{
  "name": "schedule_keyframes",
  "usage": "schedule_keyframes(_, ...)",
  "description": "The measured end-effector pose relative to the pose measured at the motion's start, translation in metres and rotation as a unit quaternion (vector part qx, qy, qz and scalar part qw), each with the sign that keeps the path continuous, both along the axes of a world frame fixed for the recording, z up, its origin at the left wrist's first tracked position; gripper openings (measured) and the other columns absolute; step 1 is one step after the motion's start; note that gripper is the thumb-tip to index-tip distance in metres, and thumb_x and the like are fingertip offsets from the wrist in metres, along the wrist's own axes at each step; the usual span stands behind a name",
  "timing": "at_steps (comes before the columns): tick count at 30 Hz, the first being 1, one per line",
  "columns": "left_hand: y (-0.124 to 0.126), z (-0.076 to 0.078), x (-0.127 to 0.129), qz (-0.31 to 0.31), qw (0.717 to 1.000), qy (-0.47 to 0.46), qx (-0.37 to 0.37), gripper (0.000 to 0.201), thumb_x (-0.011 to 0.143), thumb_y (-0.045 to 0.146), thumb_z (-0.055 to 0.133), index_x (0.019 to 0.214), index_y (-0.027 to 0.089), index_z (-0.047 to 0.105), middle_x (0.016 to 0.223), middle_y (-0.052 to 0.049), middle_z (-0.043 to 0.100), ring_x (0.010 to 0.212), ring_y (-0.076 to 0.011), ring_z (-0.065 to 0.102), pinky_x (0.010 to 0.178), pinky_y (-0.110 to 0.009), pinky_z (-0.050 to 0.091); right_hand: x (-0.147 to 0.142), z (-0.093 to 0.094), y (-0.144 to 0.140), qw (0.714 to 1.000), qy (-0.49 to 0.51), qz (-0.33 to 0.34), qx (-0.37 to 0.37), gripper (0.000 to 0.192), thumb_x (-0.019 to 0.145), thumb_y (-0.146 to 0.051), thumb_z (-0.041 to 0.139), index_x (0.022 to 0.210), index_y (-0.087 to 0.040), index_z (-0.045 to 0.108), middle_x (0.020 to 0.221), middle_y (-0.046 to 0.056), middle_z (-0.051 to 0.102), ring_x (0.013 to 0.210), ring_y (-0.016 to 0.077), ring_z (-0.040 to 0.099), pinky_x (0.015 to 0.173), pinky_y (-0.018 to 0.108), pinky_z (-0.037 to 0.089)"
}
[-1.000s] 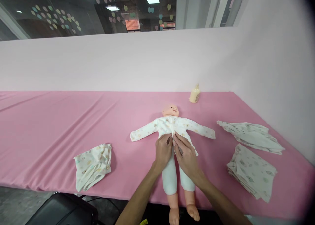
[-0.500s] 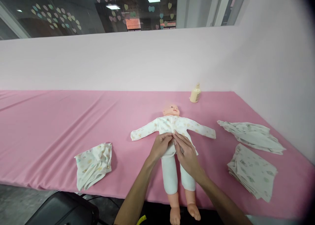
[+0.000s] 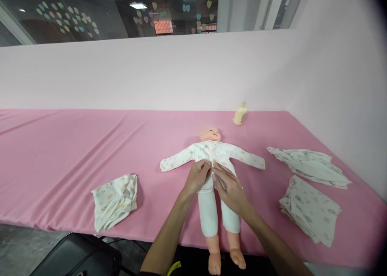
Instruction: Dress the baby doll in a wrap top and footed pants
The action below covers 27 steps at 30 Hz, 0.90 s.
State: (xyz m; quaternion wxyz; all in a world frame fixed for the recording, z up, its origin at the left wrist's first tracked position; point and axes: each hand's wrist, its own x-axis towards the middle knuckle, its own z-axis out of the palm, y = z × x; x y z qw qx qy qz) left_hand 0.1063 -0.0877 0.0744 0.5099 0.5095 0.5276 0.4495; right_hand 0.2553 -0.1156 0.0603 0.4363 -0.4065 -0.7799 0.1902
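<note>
A baby doll (image 3: 211,134) lies on its back on the pink-covered table, feet toward me and arms spread. It wears a white patterned long-sleeved top (image 3: 202,150), and its upper legs are white down to bare lower legs. Over the doll's belly my left hand (image 3: 198,174) is closed, its fingers pinching the front edge of the top. My right hand (image 3: 229,186) meets it there, thumb and fingertips closed on the other side of the same front opening. The exact spot of fabric or fastener between the fingertips is hidden.
Folded patterned baby clothes (image 3: 115,202) lie at left. At right are a folded printed cloth (image 3: 311,209) and a loosely laid white garment (image 3: 311,165). A cream pump bottle (image 3: 240,115) stands by the back wall. A black chair (image 3: 78,256) is at the lower left.
My hands stay at the front of the top, with only small finger movements. The left fingers have curled in slightly. The doll and clothes lie as before.
</note>
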Motion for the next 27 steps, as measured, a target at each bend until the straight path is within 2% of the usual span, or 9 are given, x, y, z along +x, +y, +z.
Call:
schedule_keyframes(4, -0.004, 0.003, 0.005, -0.003, 0.995, 0.075, 0.071, 0.03, 0.094, 0.038, 0.043, 0.074, 0.018, 0.052, 0.069, 0.002, 0.052, 0.064, -0.0111, 0.046, 0.062, -0.025, 0.038, -0.002, 0.003, 0.002, 0.999, -0.015, -0.037, 0.007, 0.046, 0.099, -0.026, 0.042, 0.145, -0.022, 0.047, 0.139, 0.007, 0.058, 0.131, 0.0233, 0.052, 0.109, 0.046, 0.046)
schedule_keyframes(8, -0.008, 0.003, 0.01, 0.005, 0.987, 0.125, 0.099, 0.029, 0.096, 0.038, 0.038, 0.077, 0.019, 0.051, 0.077, 0.0, 0.058, 0.072, -0.0147, 0.052, 0.068, -0.028, 0.041, -0.002, -0.001, 0.006, 0.994, -0.079, -0.052, 0.05, 0.045, 0.098, -0.019, 0.037, 0.139, -0.021, 0.055, 0.14, 0.007, 0.057, 0.131, 0.0246, 0.051, 0.112, 0.049, 0.041)
schedule_keyframes(12, -0.01, 0.002, 0.013, 0.008, 0.978, 0.176, 0.108, 0.03, 0.098, 0.037, 0.035, 0.077, 0.021, 0.048, 0.079, -0.001, 0.06, 0.073, -0.0159, 0.052, 0.068, -0.029, 0.041, -0.002, -0.004, 0.006, 0.993, -0.076, -0.068, 0.054, 0.043, 0.098, -0.018, 0.037, 0.135, -0.019, 0.057, 0.136, 0.009, 0.06, 0.128, 0.0261, 0.052, 0.11, 0.05, 0.041)
schedule_keyframes(16, -0.011, 0.003, 0.015, 0.008, 0.97, 0.213, 0.115, 0.031, 0.099, 0.037, 0.032, 0.077, 0.021, 0.045, 0.079, -0.002, 0.059, 0.075, -0.0169, 0.054, 0.07, -0.03, 0.04, -0.002, 0.006, 0.008, 0.995, 0.01, -0.088, -0.052, 0.034, 0.099, -0.027, 0.04, 0.119, -0.02, 0.066, 0.115, 0.01, 0.069, 0.107, 0.0242, 0.062, 0.095, 0.043, 0.049)
schedule_keyframes(19, -0.011, 0.002, 0.015, 0.012, 0.966, 0.23, 0.12, 0.03, 0.099, 0.037, 0.032, 0.077, 0.021, 0.044, 0.08, -0.002, 0.058, 0.076, -0.0173, 0.053, 0.07, -0.031, 0.04, 0.0, 0.015, 0.016, 0.98, 0.095, -0.08, -0.154, 0.028, 0.096, -0.033, 0.046, 0.104, -0.021, 0.07, 0.103, 0.007, 0.07, 0.094, 0.0205, 0.064, 0.085, 0.036, 0.051)
schedule_keyframes(23, -0.011, 0.001, 0.015, 0.011, 0.963, 0.24, 0.121, 0.029, 0.099, 0.036, 0.03, 0.077, 0.022, 0.042, 0.081, -0.002, 0.057, 0.077, -0.0175, 0.052, 0.071, -0.031, 0.039, 0.007, 0.02, 0.025, 0.952, 0.161, -0.04, -0.259, 0.026, 0.091, -0.038, 0.055, 0.101, -0.02, 0.071, 0.103, 0.005, 0.07, 0.091, 0.0182, 0.064, 0.084, 0.032, 0.05)
schedule_keyframes(27, -0.011, 0.0, 0.015, 0.002, 0.963, 0.24, 0.123, 0.028, 0.1, 0.034, 0.028, 0.078, 0.022, 0.041, 0.082, -0.002, 0.056, 0.078, -0.0176, 0.051, 0.071, -0.031, 0.038, 0.011, 0.02, 0.028, 0.937, 0.177, -0.018, -0.302, 0.029, 0.088, -0.041, 0.058, 0.1, -0.019, 0.072, 0.101, 0.005, 0.07, 0.09, 0.0173, 0.063, 0.082, 0.03, 0.048)
